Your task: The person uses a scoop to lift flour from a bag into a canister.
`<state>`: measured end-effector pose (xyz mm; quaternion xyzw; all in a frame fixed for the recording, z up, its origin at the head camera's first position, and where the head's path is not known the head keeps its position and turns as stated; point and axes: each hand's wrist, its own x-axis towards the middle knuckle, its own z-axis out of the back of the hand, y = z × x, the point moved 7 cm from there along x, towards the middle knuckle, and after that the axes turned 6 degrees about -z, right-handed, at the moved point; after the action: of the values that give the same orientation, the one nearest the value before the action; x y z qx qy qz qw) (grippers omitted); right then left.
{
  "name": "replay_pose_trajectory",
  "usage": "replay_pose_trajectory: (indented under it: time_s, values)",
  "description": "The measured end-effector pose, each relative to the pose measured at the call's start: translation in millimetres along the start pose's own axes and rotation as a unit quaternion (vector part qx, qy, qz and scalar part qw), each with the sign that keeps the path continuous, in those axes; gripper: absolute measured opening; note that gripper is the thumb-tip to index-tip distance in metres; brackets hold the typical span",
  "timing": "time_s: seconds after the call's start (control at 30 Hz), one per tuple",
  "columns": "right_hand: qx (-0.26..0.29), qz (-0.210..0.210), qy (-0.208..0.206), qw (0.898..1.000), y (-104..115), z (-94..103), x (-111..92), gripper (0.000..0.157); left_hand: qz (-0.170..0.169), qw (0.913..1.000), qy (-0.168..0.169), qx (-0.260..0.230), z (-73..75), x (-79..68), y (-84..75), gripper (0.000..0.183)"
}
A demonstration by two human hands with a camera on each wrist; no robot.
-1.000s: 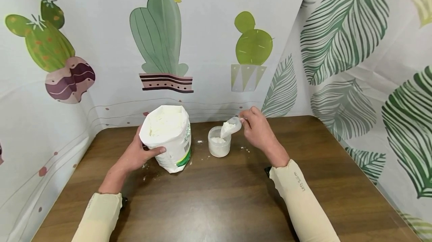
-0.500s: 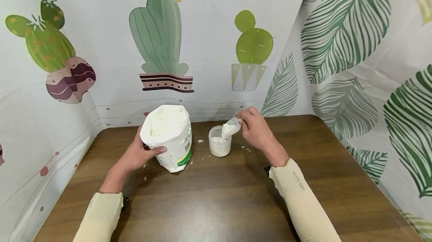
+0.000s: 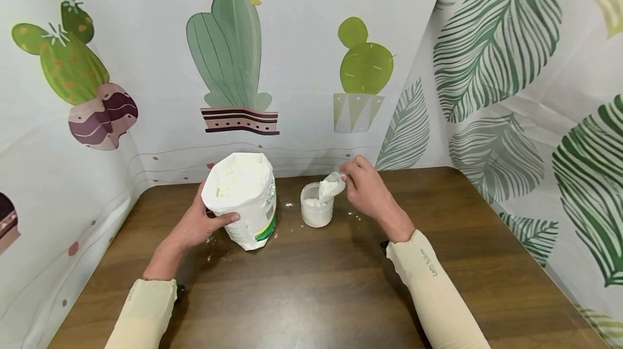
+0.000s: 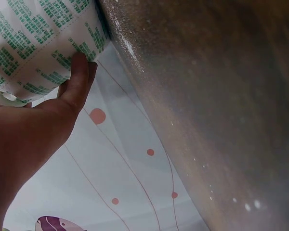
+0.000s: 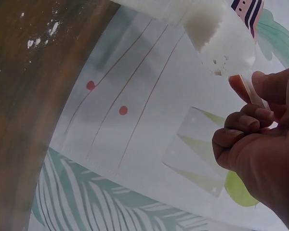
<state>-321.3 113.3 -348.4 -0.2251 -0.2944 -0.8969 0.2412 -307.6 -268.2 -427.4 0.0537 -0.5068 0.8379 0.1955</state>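
Observation:
On the left of the head view, an opened white paper bag (image 3: pixel 255 213) with green print stands nearly full of white powder (image 3: pixel 238 178). My left hand (image 3: pixel 194 224) grips its side, thumb at the front; the left wrist view shows fingers (image 4: pixel 79 79) against the bag's printed side (image 4: pixel 31 38). My right hand (image 3: pixel 368 192) pinches the handle of a clear plastic scoop (image 3: pixel 337 180). White powder fills the scoop, which tips down to the left, its lip at the mouth of a clear round jar (image 3: pixel 317 216). Powder lies inside that jar too.
The brown wooden table (image 3: pixel 292 284) carries powder specks (image 3: pixel 289 205) between bag and jar, and more right of the jar. Right behind the table's far edge hangs a white cloth (image 3: pixel 302 67) printed with cacti and leaves.
My right hand has shifted slightly left with the scoop, whose lip stays at the jar's mouth. The left hand and the bag have barely moved.

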Motion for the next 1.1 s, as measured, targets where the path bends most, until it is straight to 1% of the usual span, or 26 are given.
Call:
replay_pose_trajectory:
  time_s: [0.13, 0.33, 0.5, 0.63, 0.9, 1.1]
  values:
    - [-0.002, 0.01, -0.007, 1.0, 1, -0.3, 0, 0.013, 0.006, 1.0, 0.0, 0.002, -0.1, -0.7, 0.8, 0.113]
    - [-0.003, 0.02, -0.018, 1.0, 3, 0.1, -1, 0.012, 0.003, 1.0, 0.002, -0.007, -0.3, -0.1, 1.1, 0.111]
    - [-0.006, 0.023, -0.013, 1.0, 5, -0.6, -2, 0.012, -0.004, 0.9999, 0.004, -0.009, -0.4, -0.2, 0.8, 0.108]
    - [-0.007, 0.02, -0.009, 1.0, 7, -0.4, -2, 0.012, -0.008, 0.9999, 0.003, -0.009, -0.3, 0.3, 0.3, 0.11]
    - [-0.009, 0.032, -0.021, 0.999, 9, 1.2, -2, 0.013, 0.004, 1.0, 0.003, -0.007, -0.2, 0.2, 1.0, 0.111]
    - [-0.015, 0.033, -0.025, 0.999, 11, 2.9, -1, 0.013, 0.003, 0.9999, 0.005, -0.01, 0.0, -0.1, 0.5, 0.11]
